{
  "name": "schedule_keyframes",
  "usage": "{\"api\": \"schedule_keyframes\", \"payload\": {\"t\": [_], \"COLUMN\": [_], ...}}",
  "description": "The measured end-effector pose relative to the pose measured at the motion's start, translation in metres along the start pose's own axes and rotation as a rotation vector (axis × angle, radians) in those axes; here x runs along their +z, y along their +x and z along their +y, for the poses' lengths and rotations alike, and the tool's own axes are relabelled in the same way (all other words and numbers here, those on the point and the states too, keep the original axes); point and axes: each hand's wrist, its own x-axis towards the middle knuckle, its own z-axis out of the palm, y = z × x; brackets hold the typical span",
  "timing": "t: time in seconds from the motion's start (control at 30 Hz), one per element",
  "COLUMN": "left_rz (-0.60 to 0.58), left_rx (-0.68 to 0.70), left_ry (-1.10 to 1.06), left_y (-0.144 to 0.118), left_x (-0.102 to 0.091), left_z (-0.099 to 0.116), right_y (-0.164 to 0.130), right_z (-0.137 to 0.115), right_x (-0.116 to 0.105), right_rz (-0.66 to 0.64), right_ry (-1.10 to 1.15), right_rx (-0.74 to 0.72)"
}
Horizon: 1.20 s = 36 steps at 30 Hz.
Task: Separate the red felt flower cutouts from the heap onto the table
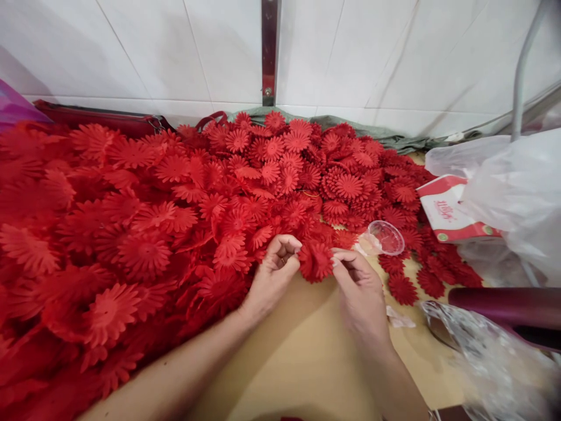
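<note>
Between my two hands is a red flower piece (316, 261) with many narrow petals, which looks like several layers together. My left hand (279, 264) is closed in a pinch at its left edge. On the other side, the thumb and forefinger of my right hand (356, 275) pinch the right petals. A large heap of loose red flower pieces (144, 251) covers the left and back of the table, reaching right behind my hands. Whether a thin thread or stem is in my fingers I cannot make out.
Right of my hands stands a small clear plastic cup (386, 238). Beyond it are a red and white tissue box (451, 210), white plastic bags (526, 181), a purple cylinder (504, 307) and crumpled clear plastic (486, 345). A tiled wall (350, 52) closes off the back.
</note>
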Motion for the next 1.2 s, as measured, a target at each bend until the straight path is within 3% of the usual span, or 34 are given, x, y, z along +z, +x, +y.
{"api": "schedule_keyframes", "payload": {"t": [0.27,0.6,0.7,0.87,1.07,1.13,1.2], "left_rz": [-0.081,-0.001,-0.043,-0.046,-0.696,-0.690,-0.486], "left_rx": [0.083,0.180,0.306,0.701,0.487,0.470,0.415], "left_ry": [0.123,0.341,0.421,0.593,0.699,0.664,0.607], "left_y": [-0.005,-0.015,-0.015,-0.020,-0.034,-0.036,-0.034], "left_x": [-0.002,0.006,0.005,-0.001,0.008,0.011,0.012], "left_z": [0.002,-0.009,-0.010,0.005,0.017,0.017,0.014], "right_y": [0.004,0.004,0.005,0.004,0.000,0.000,0.000], "right_z": [0.000,-0.005,-0.005,-0.005,-0.010,-0.011,-0.011], "right_x": [0.001,-0.004,-0.005,-0.005,-0.008,-0.008,-0.007], "right_rz": [0.041,0.138,0.162,0.214,0.233,0.226,0.200], "right_ry": [0.232,0.130,0.107,0.067,-0.042,-0.064,-0.007], "right_rx": [0.134,0.008,-0.044,-0.110,-0.157,-0.143,-0.114]}}
